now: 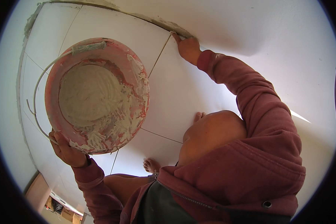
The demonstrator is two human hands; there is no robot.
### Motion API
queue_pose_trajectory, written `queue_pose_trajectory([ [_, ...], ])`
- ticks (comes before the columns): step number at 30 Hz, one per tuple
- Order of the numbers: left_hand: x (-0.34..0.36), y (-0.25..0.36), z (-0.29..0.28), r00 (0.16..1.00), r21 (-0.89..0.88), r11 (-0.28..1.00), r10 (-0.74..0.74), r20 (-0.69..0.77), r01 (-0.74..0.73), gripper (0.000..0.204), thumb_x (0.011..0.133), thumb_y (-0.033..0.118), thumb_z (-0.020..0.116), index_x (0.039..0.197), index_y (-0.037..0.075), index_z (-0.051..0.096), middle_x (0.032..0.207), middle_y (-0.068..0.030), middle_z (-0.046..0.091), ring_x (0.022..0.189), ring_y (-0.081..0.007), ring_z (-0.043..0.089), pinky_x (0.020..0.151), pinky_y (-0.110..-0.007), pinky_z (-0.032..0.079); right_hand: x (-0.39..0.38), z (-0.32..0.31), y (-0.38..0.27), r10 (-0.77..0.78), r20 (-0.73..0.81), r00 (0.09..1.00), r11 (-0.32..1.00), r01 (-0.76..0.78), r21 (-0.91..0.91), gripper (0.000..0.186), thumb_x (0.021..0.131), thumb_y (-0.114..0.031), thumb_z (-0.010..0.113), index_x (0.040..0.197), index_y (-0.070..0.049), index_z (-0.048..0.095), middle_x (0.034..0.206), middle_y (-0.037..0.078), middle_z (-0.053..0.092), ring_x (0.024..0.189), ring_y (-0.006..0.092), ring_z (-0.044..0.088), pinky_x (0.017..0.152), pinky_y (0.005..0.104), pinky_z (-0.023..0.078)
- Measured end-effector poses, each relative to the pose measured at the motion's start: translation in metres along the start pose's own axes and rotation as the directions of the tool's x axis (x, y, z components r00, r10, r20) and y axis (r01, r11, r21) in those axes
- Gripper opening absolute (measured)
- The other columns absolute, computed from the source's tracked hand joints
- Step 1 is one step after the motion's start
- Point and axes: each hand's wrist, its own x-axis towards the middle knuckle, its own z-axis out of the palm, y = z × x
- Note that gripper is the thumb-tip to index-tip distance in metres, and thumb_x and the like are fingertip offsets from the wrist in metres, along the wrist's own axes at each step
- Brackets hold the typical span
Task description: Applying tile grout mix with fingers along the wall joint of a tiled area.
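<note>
Both arms [257, 89] spread, left fingers [63, 145] gripping bucket [53, 89]

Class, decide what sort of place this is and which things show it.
Probably a room under construction or renovation: large white floor tiles, a rough grey mortar-like strip along the wall's base, and a red bucket holding pale paste.

The bucket [52, 93] is red, its paste [89, 93] greyish-beige, the dark-lined tiles [171, 93] white, the jacket [259, 100] maroon.
</note>
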Motion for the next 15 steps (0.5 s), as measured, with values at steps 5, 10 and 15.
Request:
queue_pose_trajectory([
  [5,-0.002,-0.005,-0.004,1.000,-0.012,1.000,-0.007,0.018,0.007,0.021,0.089,0.020,0.034,0.076,0.005,0.041,0.073,0.0002,0.040,0.069,-0.0075,0.036,0.066,-0.021,0.032,-0.004,-0.006,-0.004,-0.113,0.221,0.969,0.990,0.092,0.102,0.060,0.073,-0.008,0.041,0.129,-0.002,0.023,0.062,0.010,0.058,0.058,0.0227,0.057,0.051,0.0360,0.044],
  [10,0.004,-0.001,-0.008,1.000,-0.002,1.000,-0.023,0.005,0.023,0.020,0.089,0.020,0.035,0.076,0.005,0.041,0.074,0.0000,0.040,0.069,-0.0080,0.036,0.067,-0.022,0.032,0.005,-0.017,-0.006,-0.113,0.111,0.987,0.993,0.109,0.048,0.060,0.071,-0.007,0.041,0.128,0.000,0.024,0.064,0.010,0.058,0.056,0.0236,0.056,0.049,0.0363,0.043],
  [15,0.000,-0.008,-0.012,1.000,0.009,1.000,-0.018,0.023,0.018,0.020,0.089,0.019,0.034,0.078,0.004,0.043,0.076,-0.0010,0.042,0.071,-0.0086,0.038,0.068,-0.022,0.033,-0.010,-0.017,-0.003,-0.089,0.114,0.989,0.996,0.090,-0.003,0.061,0.069,-0.006,0.043,0.127,0.001,0.024,0.065,0.010,0.059,0.055,0.0240,0.056,0.048,0.0359,0.042],
])
